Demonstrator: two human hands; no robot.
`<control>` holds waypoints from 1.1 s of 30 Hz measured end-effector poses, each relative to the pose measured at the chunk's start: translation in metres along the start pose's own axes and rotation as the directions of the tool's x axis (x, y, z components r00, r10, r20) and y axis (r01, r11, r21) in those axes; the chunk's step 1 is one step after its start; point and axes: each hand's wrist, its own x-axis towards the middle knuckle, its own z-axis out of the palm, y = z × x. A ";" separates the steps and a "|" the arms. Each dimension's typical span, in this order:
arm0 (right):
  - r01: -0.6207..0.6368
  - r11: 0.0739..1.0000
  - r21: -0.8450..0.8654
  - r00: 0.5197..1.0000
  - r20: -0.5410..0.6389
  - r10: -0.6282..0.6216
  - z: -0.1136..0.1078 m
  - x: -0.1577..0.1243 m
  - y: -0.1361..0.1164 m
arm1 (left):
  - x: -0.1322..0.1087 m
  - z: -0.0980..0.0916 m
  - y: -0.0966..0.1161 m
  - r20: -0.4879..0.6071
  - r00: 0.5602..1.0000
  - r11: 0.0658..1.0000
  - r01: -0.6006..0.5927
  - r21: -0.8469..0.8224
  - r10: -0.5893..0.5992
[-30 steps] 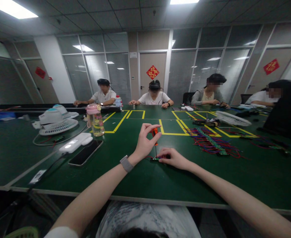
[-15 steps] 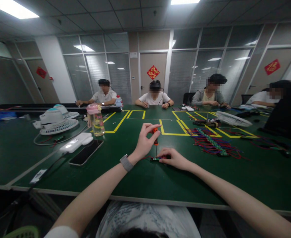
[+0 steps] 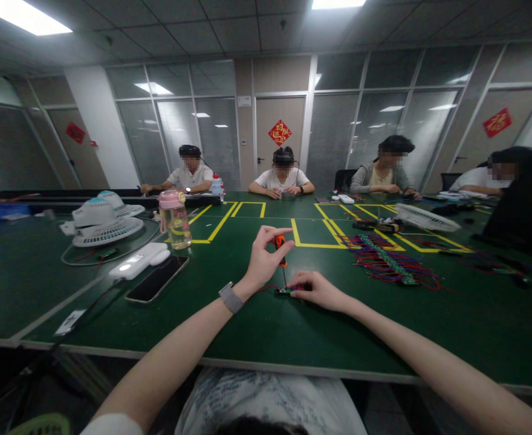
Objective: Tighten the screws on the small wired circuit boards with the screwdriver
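My left hand point(image 3: 266, 257) is around the orange and black handle of a screwdriver point(image 3: 282, 249), its index finger and thumb loosely spread at the top. The thin shaft points down, tip at a small green circuit board point(image 3: 283, 292) lying on the table. With closed fingertips, my right hand point(image 3: 315, 290) holds the board's right end, where red and dark wires show. My fingers partly hide the board and wires. A red wire runs out from the board's left side.
Left of my hands are a phone point(image 3: 158, 279), a white power strip point(image 3: 134, 261), a pink-lidded bottle point(image 3: 175, 223) and white fans point(image 3: 107, 223). To the right lies a row of wired green boards point(image 3: 388, 260). Several people sit around the green table point(image 3: 248, 338).
The screwdriver's handle has tipped slightly to the left, and my left index finger and thumb have spread a little. My right hand stays at the board. The person opposite has brought both hands together.
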 end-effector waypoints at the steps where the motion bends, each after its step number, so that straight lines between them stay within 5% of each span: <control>1: 0.003 1.000 -0.001 1.000 0.000 -0.003 0.000 0.000 0.000 | 0.000 0.000 0.000 0.009 1.000 1.000 0.004 -0.011 -0.004; 7: -0.002 1.000 -0.009 1.000 0.004 0.002 0.000 0.000 -0.001 | -0.001 0.003 0.000 0.120 0.989 0.969 0.111 -0.222 -0.085; 15: -0.004 1.000 0.000 1.000 0.001 0.004 0.000 0.000 -0.001 | -0.002 0.002 0.003 -0.016 1.000 1.000 -0.003 0.018 0.004; 24: -0.013 1.000 0.012 1.000 0.013 0.013 -0.001 -0.001 -0.006 | -0.001 0.004 0.004 0.097 0.988 0.956 0.142 -0.257 -0.121; 33: 0.001 1.000 0.001 1.000 -0.002 -0.001 0.000 0.000 0.001 | -0.001 0.002 0.000 -0.002 1.000 0.998 0.013 -0.059 -0.013</control>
